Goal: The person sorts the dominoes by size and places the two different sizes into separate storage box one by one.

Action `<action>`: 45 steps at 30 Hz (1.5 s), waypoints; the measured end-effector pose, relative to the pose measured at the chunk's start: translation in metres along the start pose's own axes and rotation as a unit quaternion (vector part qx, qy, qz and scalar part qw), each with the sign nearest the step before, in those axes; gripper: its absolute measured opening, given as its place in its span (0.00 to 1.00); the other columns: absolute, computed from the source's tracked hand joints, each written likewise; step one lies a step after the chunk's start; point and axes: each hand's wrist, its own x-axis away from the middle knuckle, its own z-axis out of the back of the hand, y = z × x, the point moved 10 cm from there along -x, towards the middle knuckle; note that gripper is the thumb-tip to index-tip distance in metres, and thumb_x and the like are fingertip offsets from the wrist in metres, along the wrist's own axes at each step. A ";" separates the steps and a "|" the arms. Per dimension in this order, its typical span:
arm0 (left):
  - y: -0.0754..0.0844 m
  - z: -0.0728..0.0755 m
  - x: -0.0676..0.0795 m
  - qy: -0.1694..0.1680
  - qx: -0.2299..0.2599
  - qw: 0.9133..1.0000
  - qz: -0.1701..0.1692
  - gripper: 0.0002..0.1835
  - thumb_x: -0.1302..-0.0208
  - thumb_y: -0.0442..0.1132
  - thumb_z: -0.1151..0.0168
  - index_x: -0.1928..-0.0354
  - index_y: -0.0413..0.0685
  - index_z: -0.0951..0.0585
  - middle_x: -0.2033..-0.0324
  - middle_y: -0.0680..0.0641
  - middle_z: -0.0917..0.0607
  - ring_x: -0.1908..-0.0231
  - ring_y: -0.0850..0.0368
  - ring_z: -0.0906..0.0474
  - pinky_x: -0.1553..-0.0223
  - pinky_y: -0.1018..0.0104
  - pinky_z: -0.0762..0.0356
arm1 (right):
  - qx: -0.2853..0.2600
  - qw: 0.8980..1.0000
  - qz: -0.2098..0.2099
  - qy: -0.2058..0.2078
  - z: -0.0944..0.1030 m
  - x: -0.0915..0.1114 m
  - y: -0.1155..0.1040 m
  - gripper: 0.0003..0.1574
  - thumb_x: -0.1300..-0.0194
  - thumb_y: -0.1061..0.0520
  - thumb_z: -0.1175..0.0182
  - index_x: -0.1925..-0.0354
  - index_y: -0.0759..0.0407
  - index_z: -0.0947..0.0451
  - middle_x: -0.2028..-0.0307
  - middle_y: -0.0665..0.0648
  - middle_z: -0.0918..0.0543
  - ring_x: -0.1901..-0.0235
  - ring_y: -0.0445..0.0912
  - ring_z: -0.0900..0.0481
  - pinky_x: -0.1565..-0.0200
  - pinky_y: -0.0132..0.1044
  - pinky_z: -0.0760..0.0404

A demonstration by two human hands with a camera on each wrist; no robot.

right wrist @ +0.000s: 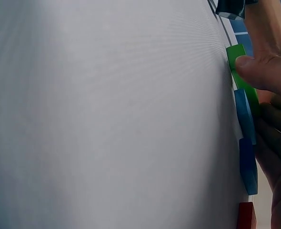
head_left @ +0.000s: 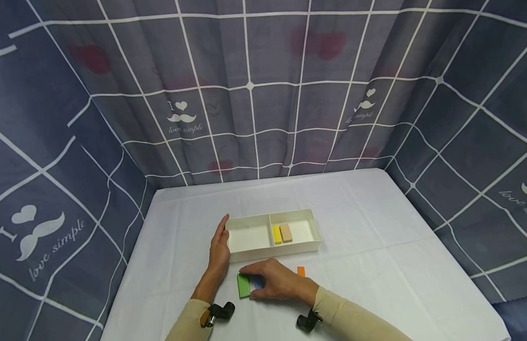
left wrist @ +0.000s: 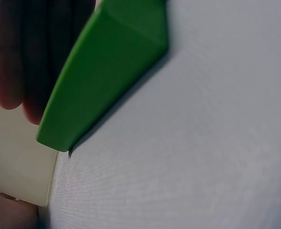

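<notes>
My right hand [head_left: 278,282] reaches round a green block [head_left: 243,286] on the table, fingers at its far end and thumb at its near end. In the right wrist view the thumb lies against the green block [right wrist: 235,52]. A light blue block [right wrist: 245,117] and a dark blue block [right wrist: 248,164] stand beside it, partly under the palm in the head view. My left hand [head_left: 219,251] rests along the left end of a white two-compartment box [head_left: 250,255], fingers mostly straight. The left wrist view shows the green block [left wrist: 102,71] close up, with fingers behind it.
In the box's right compartment, a yellow block [head_left: 277,234] and a tan block [head_left: 286,233] lie by the divider. An orange block [head_left: 301,271] shows behind my right wrist. White cloth [head_left: 374,227] covers the table; checked curtains [head_left: 272,109] surround it.
</notes>
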 end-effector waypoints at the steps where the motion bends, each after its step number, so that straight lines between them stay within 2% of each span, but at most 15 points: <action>1: 0.000 0.000 0.000 0.000 0.001 1.000 0.001 0.29 0.08 0.42 0.66 0.12 0.58 0.41 0.15 0.39 0.38 0.15 0.38 0.47 0.15 0.36 0.51 | 0.001 1.000 -0.001 0.000 0.000 0.000 0.000 0.40 0.38 0.50 0.18 0.30 0.53 0.18 0.35 0.46 0.12 0.36 0.34 0.17 0.33 0.26 0.21; 12: -0.002 0.000 -0.001 -0.001 0.004 1.000 0.004 0.29 0.08 0.40 0.66 0.12 0.58 0.41 0.15 0.39 0.37 0.16 0.37 0.44 0.16 0.36 0.50 | -0.006 1.000 0.001 0.003 0.005 0.001 -0.004 0.39 0.37 0.53 0.19 0.30 0.54 0.18 0.35 0.48 0.12 0.36 0.34 0.17 0.34 0.26 0.20; 24: 0.001 0.000 -0.001 0.008 0.001 1.000 -0.006 0.29 0.09 0.39 0.65 0.12 0.55 0.40 0.16 0.37 0.37 0.15 0.36 0.47 0.16 0.35 0.50 | -0.031 0.999 -0.003 0.008 0.022 0.002 -0.007 0.39 0.37 0.56 0.19 0.29 0.56 0.18 0.35 0.49 0.12 0.35 0.36 0.17 0.33 0.30 0.19; 30: 0.000 0.001 -0.001 0.007 0.005 1.000 0.001 0.29 0.08 0.41 0.65 0.12 0.57 0.40 0.16 0.37 0.36 0.15 0.36 0.45 0.16 0.35 0.48 | -0.025 1.000 0.006 0.011 0.036 0.001 -0.011 0.39 0.37 0.55 0.19 0.29 0.57 0.18 0.35 0.51 0.12 0.35 0.38 0.15 0.32 0.30 0.19; 39: -0.002 -0.002 0.001 -0.001 0.016 1.000 0.012 0.29 0.08 0.42 0.66 0.12 0.61 0.41 0.16 0.40 0.36 0.17 0.38 0.42 0.17 0.37 0.46 | -0.025 0.999 0.013 0.020 0.063 0.004 -0.014 0.39 0.35 0.55 0.20 0.28 0.56 0.19 0.33 0.50 0.13 0.33 0.41 0.16 0.32 0.35 0.17; 45: -0.001 -0.002 0.001 -0.003 0.017 1.000 0.008 0.29 0.08 0.42 0.67 0.11 0.60 0.43 0.18 0.37 0.34 0.20 0.37 0.37 0.20 0.36 0.39 | -0.041 0.999 0.010 0.027 0.084 0.006 -0.013 0.38 0.34 0.57 0.21 0.28 0.57 0.19 0.33 0.51 0.13 0.34 0.41 0.15 0.34 0.36 0.16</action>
